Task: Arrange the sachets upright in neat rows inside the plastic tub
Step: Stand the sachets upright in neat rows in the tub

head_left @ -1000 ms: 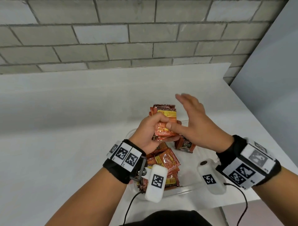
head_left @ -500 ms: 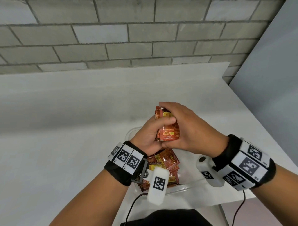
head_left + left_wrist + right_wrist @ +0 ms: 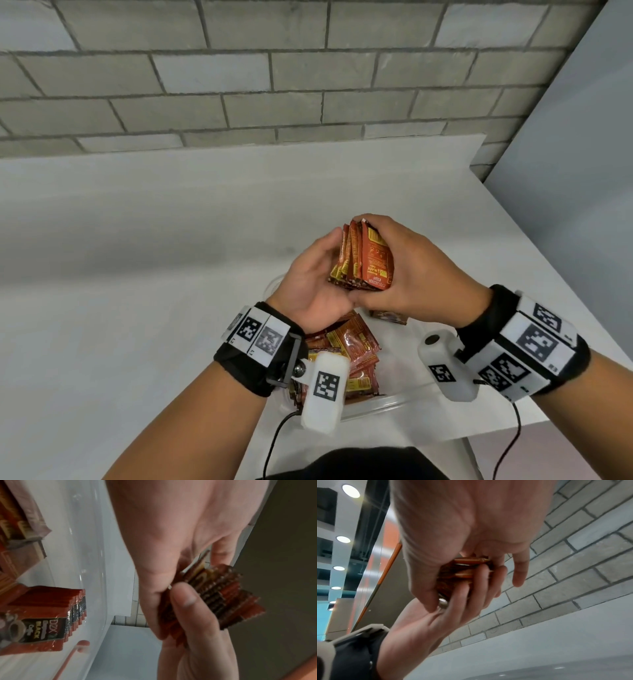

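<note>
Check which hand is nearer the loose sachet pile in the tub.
Left. The left hand is directly above the loose pile; the right hand is further right. Both hold the sachet bundle.

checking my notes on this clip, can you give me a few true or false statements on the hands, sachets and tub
1. Both hands hold one bundle of sachets. True: left hand and right hand grip it together.
2. The bundle rests on the tub floor. False: it is held above the plastic tub.
3. Loose sachets lie in the tub. True.
4. The tub holds no standing sachets. False: a standing row shows in the left wrist view.
5. The tub sits on a wooden table. False: the table is white.
</note>
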Available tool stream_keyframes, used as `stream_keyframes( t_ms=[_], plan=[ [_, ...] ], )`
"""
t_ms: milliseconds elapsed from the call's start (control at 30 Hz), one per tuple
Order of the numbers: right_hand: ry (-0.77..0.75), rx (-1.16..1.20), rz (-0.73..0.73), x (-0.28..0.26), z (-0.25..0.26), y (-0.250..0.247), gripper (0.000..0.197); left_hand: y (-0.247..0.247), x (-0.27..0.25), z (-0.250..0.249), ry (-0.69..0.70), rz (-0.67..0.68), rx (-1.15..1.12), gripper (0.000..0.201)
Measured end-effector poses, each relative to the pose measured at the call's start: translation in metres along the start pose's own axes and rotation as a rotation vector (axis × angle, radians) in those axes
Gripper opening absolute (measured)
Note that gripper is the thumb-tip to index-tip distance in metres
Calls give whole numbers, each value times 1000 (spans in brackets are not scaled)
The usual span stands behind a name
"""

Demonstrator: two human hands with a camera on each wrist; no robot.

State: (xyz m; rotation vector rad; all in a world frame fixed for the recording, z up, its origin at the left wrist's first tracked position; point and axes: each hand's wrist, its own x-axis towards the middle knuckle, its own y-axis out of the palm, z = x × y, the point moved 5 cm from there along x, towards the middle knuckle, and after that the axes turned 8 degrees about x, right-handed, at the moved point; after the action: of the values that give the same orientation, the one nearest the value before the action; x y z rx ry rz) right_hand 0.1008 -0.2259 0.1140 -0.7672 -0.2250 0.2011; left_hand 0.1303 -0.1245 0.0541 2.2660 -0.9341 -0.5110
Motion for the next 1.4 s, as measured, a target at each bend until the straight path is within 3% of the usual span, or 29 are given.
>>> stream_keyframes(
  t_ms=[167,367,533,633,733,833,933,1033,1133,1200,1300,1400],
  plan=[
    [-18,53,2,-1,2,-1,80,-2,7,5,44,-25,114,56],
    [-4,-323,46,-1,-8,10,77,0,11,13,-47,34,108,70],
    [31,-426,84,2,-10,17,79,-4,12,16,-52,10,102,55],
    [113,-162,156,1,-13,13,96,-8,12,17,-35,-32,50,38],
    [173,217,28,-1,-19,-1,77,-12,10,16,-22,-44,20,46],
    [200,265,-105,-1,-29,-13,51,-13,9,14,9,1,-11,55],
    [268,372,-163,-1,-39,-14,64,-15,12,16,19,44,-65,61],
    [290,449,-177,1,-44,-13,57,-17,14,20,-13,50,-61,58],
    [228,462,-323,1,-44,-25,26,-19,15,23,-54,13,-66,55],
    [127,436,-418,-1,-38,-36,19,-23,16,23,-48,-30,-112,58],
    [-47,237,-263,-2,-28,-25,13,-22,18,19,-17,-52,-154,71],
    [-87,38,-66,-7,-31,-5,29,-23,19,16,30,-51,-187,72]
  ],
)
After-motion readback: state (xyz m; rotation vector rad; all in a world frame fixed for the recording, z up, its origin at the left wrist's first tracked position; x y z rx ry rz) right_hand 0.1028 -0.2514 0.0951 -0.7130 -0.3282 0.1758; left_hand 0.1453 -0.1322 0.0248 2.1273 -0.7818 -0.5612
